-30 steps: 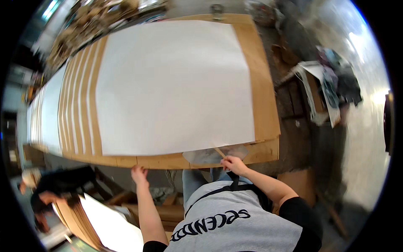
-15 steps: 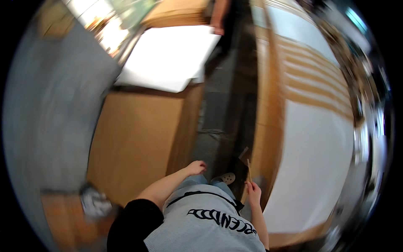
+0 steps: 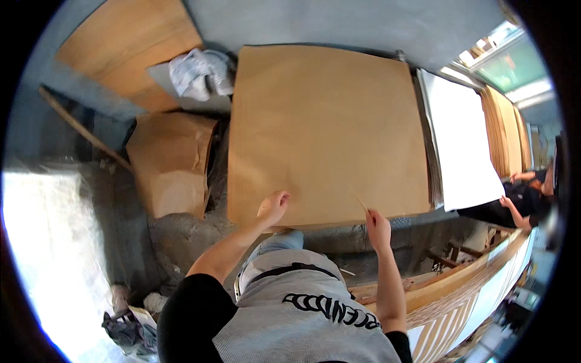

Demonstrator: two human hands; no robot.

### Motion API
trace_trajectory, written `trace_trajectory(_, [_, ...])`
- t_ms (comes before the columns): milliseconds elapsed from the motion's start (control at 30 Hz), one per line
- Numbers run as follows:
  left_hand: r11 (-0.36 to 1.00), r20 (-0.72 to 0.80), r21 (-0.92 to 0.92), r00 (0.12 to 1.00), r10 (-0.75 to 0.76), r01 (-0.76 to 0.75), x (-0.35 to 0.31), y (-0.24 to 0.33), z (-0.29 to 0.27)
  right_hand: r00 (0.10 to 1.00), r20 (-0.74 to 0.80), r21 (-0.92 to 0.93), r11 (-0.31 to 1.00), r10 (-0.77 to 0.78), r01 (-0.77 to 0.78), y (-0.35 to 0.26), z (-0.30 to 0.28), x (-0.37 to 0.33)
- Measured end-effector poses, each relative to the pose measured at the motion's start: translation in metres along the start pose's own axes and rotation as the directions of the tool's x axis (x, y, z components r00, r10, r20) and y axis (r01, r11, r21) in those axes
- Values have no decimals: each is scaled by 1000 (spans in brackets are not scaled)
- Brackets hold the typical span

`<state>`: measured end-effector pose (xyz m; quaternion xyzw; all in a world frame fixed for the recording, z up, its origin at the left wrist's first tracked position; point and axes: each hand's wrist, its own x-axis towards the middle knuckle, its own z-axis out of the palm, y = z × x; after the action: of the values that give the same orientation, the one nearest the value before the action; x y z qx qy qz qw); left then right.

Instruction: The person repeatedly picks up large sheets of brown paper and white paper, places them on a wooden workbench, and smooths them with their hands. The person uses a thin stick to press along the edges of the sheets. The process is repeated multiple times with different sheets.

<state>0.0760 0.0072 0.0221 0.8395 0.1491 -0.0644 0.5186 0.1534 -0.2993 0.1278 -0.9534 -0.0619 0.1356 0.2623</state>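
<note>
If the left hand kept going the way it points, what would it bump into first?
The left hand is already at the near edge of the big brown board. Going straight on, it would most likely slide onto that board's bare surface; nothing else shows in that line, though depth is hard to judge.

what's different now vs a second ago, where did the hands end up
The person has turned away from the white sheet, which now lies off to the right, to a stack of brown board. The left hand, earlier at the first table's edge, now rests on the board's near edge. The right hand still holds the thin stick, as before.
</note>
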Motion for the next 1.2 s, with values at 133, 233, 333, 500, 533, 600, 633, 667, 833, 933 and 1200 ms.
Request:
trace_trajectory(133, [988, -157, 152, 987, -14, 38, -22, 3, -49, 963, 187, -241, 941, -194, 236, -112, 33, 88])
trace_trajectory(233, [973, -255, 223, 967, -1, 60, -29, 3, -62, 889, 351, -325, 852, -295, 411, -183, 75, 136])
trace_trajectory(333, [962, -383, 184, 916, -120, 203, -43, -5, -75, 810, 489, -379, 758, -323, 531, -262, 132, 163])
trace_trajectory(500, [968, -485, 29, 850, -205, 250, -53, -12, -85, 738, 465, -431, 603, -490, 672, -283, 164, 196])
trace_trajectory(533, [964, -480, -28, 843, -245, 264, -60, -18, -86, 718, 450, -422, 582, -531, 695, -274, 164, 199])
trace_trajectory(600, [948, -460, -141, 829, -319, 287, -73, -31, -85, 787, 516, -515, 612, -337, 600, -262, 142, 214])
trace_trajectory(633, [946, -478, -135, 817, -323, 295, -79, -38, -85, 814, 530, -564, 618, -238, 548, -265, 132, 220])
trace_trajectory(667, [944, -496, -130, 805, -326, 303, -86, -44, -85, 808, 543, -602, 565, -229, 565, -269, 131, 222])
trace_trajectory(833, [925, -530, -108, 766, -365, 365, -76, -35, -83, 702, 568, -571, 408, -429, 712, -304, 150, 222])
trace_trajectory(933, [923, -548, -299, 747, -375, 244, -70, -15, -85, 693, 588, -526, 452, -418, 720, -309, 152, 209])
trace_trajectory(1200, [885, -520, -355, 724, -454, 300, -92, -43, -66, 723, 600, -597, 409, -343, 690, -293, 126, 228])
